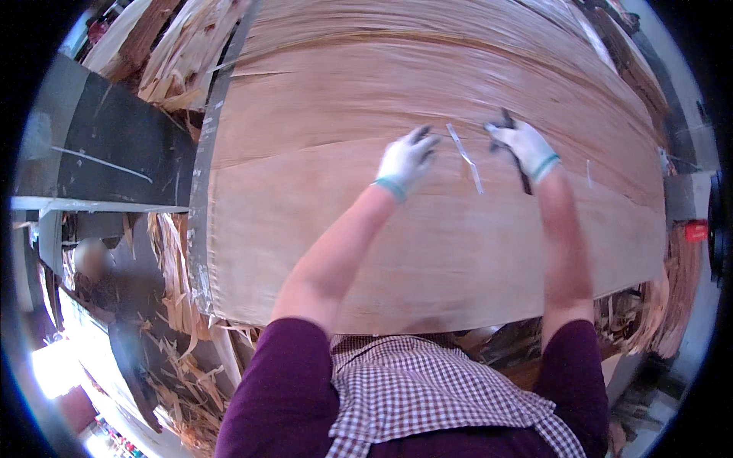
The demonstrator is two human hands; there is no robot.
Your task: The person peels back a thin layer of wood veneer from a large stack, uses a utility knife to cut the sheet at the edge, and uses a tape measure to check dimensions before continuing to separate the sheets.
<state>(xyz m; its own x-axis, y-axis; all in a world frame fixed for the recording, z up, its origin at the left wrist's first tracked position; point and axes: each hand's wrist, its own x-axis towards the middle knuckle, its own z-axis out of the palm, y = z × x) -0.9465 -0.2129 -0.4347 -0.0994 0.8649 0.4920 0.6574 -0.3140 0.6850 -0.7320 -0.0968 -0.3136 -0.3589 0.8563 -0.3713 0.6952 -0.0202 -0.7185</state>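
A wide sheet of pale brown wood veneer [321, 244] lies in front of me, with darker grain lines and folds across its far half. My left hand [406, 159], in a white glove with dark fingertips and a teal cuff, is over the middle of the sheet. Its fingers are loosely bent and apart, with nothing visible in them. To the right, my right hand [525, 145], gloved alike, is closed round a slim black tool [525, 180]; blur hides its exact kind. Between the hands, a thin whitish strip of tape [466, 159] runs slantwise on the veneer.
A dark grey beam [122, 145] stands at the left, beside the sheet's edge. Torn veneer scraps [187, 382] are heaped at the lower left, with more veneer [191, 53] at the upper left. A small red object [695, 231] is at the far right. Another person is blurred at left.
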